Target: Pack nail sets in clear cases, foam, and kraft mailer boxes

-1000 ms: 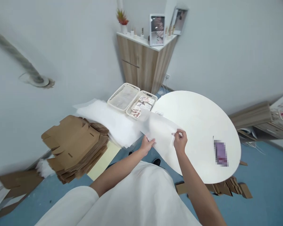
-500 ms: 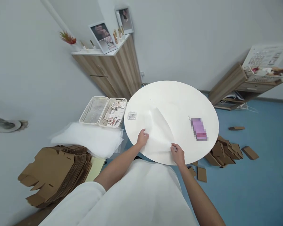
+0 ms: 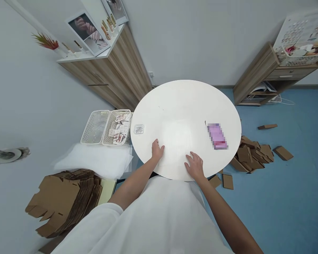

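Note:
A thin, whitish translucent sheet [image 3: 176, 141] lies flat on the white oval table [image 3: 185, 91], its edges hard to make out. At the sheet's left side rests my left hand [image 3: 157, 150], thumb and fingers apart, holding nothing. My right hand [image 3: 195, 165] is at the near right part of the sheet, palm down with its fingers spread and nothing in them. Left of my left hand is a small clear case [image 3: 139, 129] with little pieces in it. A purple, pixelated flat object [image 3: 217, 136] lies to the right.
Left of the table stand two white baskets, one holding printed cards [image 3: 119, 128]. Nearer me are a pile of white sheets [image 3: 92, 160] and stacked flat cardboard [image 3: 60, 201]. Folded brown boxes [image 3: 250, 155] lie on the floor at right. Wooden cabinets [image 3: 124, 70] stand behind.
Both hands have let go of the sheet, which was lifted and bent and now lies flat. My right hand's fingers have spread. The view has shifted slightly.

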Available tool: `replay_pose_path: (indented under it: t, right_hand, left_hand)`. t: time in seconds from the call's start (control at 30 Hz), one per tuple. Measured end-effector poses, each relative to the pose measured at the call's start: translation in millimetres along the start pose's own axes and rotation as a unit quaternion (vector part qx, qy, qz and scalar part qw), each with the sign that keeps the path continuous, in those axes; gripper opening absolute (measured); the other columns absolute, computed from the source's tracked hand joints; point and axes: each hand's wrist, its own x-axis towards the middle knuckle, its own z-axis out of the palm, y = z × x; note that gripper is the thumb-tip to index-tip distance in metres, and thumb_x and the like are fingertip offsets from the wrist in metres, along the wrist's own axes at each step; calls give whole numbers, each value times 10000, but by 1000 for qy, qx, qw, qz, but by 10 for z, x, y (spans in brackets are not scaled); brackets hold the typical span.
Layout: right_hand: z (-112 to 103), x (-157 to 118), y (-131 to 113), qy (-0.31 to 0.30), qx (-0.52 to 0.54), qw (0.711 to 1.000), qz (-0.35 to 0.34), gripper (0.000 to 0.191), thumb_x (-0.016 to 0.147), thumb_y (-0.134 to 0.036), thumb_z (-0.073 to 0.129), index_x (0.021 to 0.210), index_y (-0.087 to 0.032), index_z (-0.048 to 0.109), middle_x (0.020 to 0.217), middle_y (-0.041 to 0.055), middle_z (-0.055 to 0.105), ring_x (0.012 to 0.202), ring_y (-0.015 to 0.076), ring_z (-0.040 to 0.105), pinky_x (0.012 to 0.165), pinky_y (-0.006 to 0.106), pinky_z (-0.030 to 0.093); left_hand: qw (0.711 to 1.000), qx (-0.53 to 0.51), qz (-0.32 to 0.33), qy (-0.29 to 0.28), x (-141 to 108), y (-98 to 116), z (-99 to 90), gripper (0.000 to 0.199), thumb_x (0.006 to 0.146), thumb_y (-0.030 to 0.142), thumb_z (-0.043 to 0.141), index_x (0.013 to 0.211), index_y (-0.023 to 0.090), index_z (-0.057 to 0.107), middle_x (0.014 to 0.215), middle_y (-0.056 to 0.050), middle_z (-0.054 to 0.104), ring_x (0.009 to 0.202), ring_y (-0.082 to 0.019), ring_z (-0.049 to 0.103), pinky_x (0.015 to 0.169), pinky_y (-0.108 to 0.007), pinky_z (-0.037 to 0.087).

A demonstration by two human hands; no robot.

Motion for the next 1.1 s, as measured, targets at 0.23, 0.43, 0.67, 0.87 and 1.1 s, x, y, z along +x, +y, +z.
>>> replay_pose_path:
  t: [0.23,0.43,0.67,0.87,1.1]
  right_hand:
    - [101,258,-81,-46,-24,998,-27,410,801,-230,413,1209,-203,430,1337,128,388,1234,282,319,956,473,237]
    - [125,188,-90,-44,-24,999,0,425,804,-264,400,1225,-207,408,1341,136,384,1223,297,334,953,500,233]
    - [93,207,-152,-41,-33,998,29,399,792,-326,426,1175,-214,444,1316,136,407,1205,302,342,957,511,220]
    - [44,271,-316,5,-70,995,65,397,793,-388,434,1150,-216,462,1320,143,382,1195,316,338,929,515,258]
    - [206,863,-994,-35,38,998,38,407,796,-378,422,1161,-205,465,1242,126,441,1133,285,408,892,476,363]
  left_hand:
    - [945,201,234,-106,-396,-153,-41,467,776,273,501,1233,258,406,1373,-87,334,1291,-284,221,1023,-472,162]
    - [916,264,250,-172,-420,-213,-32,519,795,275,461,1296,245,330,1413,-90,268,1320,-275,136,1024,-489,113]
    - [910,265,242,-205,-373,-208,-60,551,789,314,474,1310,234,315,1434,-91,212,1319,-283,128,1024,-478,129]
    - [925,158,270,-214,-333,-231,-170,535,767,338,516,1275,252,371,1432,-92,214,1316,-292,143,1029,-477,118]
    - [989,42,109,-89,149,-479,-653,644,782,413,484,1343,216,237,1457,-111,92,1327,-282,92,1039,-465,133]
